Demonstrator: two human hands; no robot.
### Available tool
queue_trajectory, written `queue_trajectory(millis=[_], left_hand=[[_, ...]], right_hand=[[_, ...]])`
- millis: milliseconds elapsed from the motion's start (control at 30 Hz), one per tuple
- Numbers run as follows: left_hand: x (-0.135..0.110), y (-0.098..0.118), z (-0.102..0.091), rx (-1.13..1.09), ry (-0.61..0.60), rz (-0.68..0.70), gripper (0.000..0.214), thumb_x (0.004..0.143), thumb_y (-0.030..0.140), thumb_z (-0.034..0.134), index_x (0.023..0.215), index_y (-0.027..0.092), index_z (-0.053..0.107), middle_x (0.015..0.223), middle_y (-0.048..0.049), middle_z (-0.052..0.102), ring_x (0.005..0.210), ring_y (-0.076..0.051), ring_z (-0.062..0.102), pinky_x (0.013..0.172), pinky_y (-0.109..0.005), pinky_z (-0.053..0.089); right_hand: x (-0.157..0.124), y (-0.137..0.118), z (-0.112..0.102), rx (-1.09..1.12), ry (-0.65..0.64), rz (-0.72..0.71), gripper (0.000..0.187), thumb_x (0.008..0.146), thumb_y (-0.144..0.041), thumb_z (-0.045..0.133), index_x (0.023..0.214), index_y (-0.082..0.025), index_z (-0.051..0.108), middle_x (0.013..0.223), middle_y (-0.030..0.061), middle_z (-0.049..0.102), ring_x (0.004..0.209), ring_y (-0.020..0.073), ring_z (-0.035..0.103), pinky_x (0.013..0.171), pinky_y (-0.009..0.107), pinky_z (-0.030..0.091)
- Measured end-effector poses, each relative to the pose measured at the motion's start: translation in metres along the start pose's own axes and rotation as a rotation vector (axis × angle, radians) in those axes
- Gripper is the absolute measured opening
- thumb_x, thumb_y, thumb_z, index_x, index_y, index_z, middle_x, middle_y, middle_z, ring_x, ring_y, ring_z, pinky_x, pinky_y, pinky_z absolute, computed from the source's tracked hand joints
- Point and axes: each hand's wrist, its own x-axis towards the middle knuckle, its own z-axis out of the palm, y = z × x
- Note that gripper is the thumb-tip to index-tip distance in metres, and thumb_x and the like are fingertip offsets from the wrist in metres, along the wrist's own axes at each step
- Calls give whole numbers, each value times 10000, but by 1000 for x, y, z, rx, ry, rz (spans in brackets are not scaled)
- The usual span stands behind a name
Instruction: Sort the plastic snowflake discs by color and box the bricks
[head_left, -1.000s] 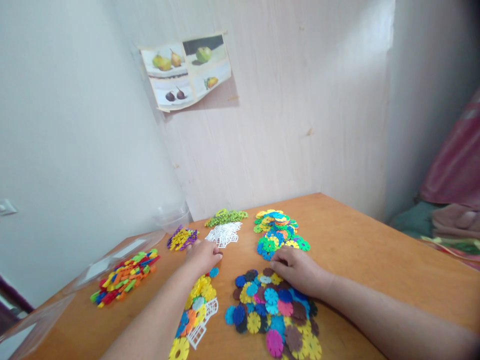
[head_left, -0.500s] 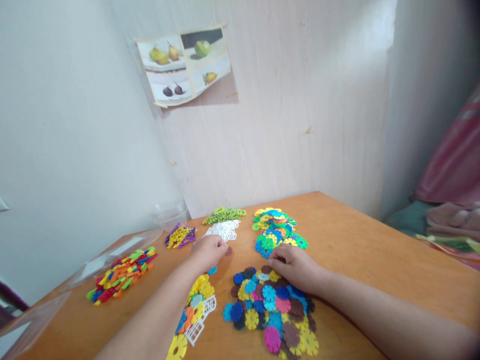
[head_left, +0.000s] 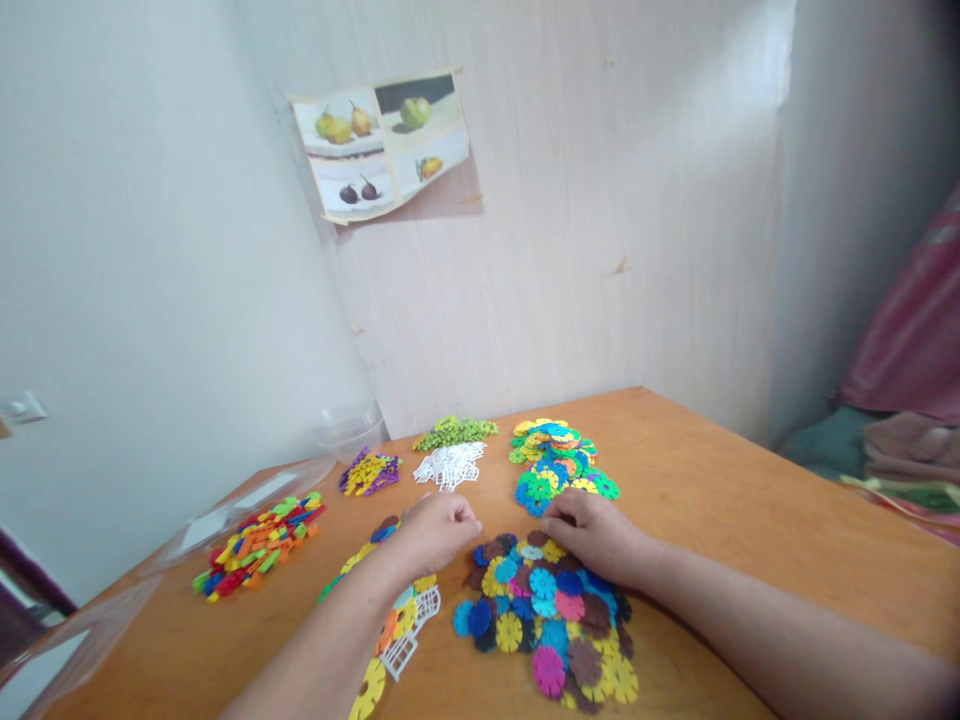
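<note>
My left hand point(head_left: 442, 528) is closed, fingers curled and thumb side turned to the right, above the table between a curved row of slotted discs point(head_left: 369, 690) and a mixed pile of discs point(head_left: 541, 610). No disc shows at its fingertips; the inside of the hand is hidden. My right hand point(head_left: 596, 530) rests curled at the far right edge of the pile, thumb and forefinger together. What it holds, if anything, cannot be seen. The pile is blue, brown, yellow, black and pink. White lattice pieces point(head_left: 409, 635) lie beside the row, which my left forearm partly covers.
Farther back lie a green, yellow and blue disc heap point(head_left: 551, 465), white lattice pieces point(head_left: 450, 465), green pieces point(head_left: 457, 432) and purple-yellow pieces point(head_left: 369, 472). Mixed coloured blocks point(head_left: 262, 545), plastic bags point(head_left: 206, 525) and a clear tub point(head_left: 349, 428) are at left. A wall stands behind.
My left hand has come nearer and slightly right, toward the pile. The brown disc at its fingertips no longer shows there. My right hand has stayed nearly still; the view has shifted slightly.
</note>
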Motion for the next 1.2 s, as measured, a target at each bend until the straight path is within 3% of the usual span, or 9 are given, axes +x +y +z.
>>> queue_trajectory(millis=[100,233,433,633,767,1033,1200], left_hand=[[-8,-6,-15,-107,62,9,316,714,491,612,612,196,566,588,33,527,588,-130,458,543,-230,314],[-25,-27,-43,-254,223,-78,409,762,592,577,650,201,530,577,48,490,568,-128,446,555,-234,339],[-48,-91,-74,-355,590,-165,482,758,660,581,721,184,641,707,-12,655,757,-202,587,692,-282,425],[-61,-153,-74,-514,817,-294,510,714,679,603,660,173,629,707,-57,690,755,-221,628,734,-313,476],[-63,-170,-63,-538,788,-314,509,732,675,578,633,177,597,666,-49,663,706,-205,619,711,-307,487],[-47,-181,-52,-353,639,-268,507,837,635,462,610,192,564,614,-28,637,645,-181,593,640,-279,418],[-41,-185,-50,-285,584,-263,503,863,624,429,628,199,564,619,-19,640,620,-176,583,594,-275,357]], right_hand=[[0,2,1,11,12,-16,230,874,-292,505,730,-183,647,790,34,669,756,167,592,669,258,395],[-1,8,4,20,60,-38,261,891,-313,482,700,-187,606,769,28,649,749,168,582,680,269,398],[-2,18,8,-36,127,-96,330,923,-369,444,654,-195,521,705,16,583,699,164,541,655,281,390],[-3,22,9,-85,168,-86,377,939,-434,413,649,-206,492,695,18,561,703,175,537,663,293,400],[-6,22,6,-113,150,-61,393,948,-457,388,654,-214,484,691,20,558,699,179,541,657,295,412],[-10,21,5,-155,123,18,341,902,-479,440,728,-223,585,788,62,642,776,224,577,718,332,446],[2,11,1,-199,52,57,301,879,-432,468,753,-209,627,757,37,638,738,201,565,686,304,431]])
